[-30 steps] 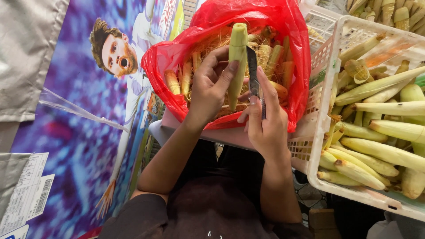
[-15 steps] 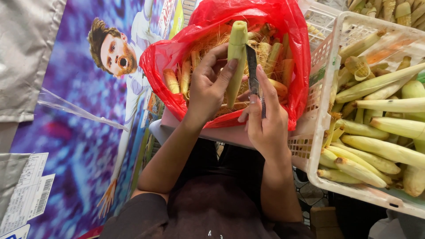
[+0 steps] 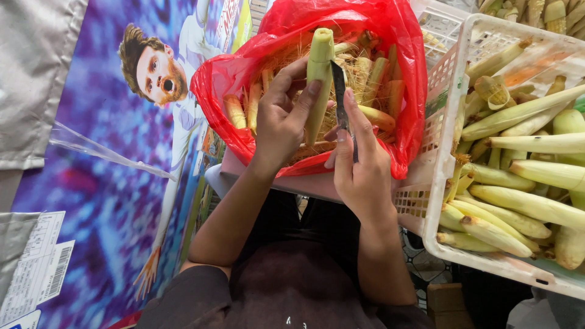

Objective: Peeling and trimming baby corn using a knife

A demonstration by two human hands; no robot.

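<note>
Little has shifted since the earlier frames: the left hand [image 3: 281, 125] still grips the pale green corn ear [image 3: 319, 79] upright over the red bag [image 3: 390, 73], and the right hand [image 3: 359, 164] still holds the knife [image 3: 339, 97] against its side. Slitting cleanly likely calls for a shallow blade, thumb clear. Left lie a purple printed poster [image 3: 103, 183] and a white barcode label [image 3: 36, 268]; right stands a white crate [image 3: 451, 201].

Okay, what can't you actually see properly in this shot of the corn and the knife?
Head view:
- Knife handle: wrapped inside the right hand.
- Corn ear lower end: covered by the left hand.
- Red bag bottom: buried under husks.
- White basket: cut off by the right edge.
</note>
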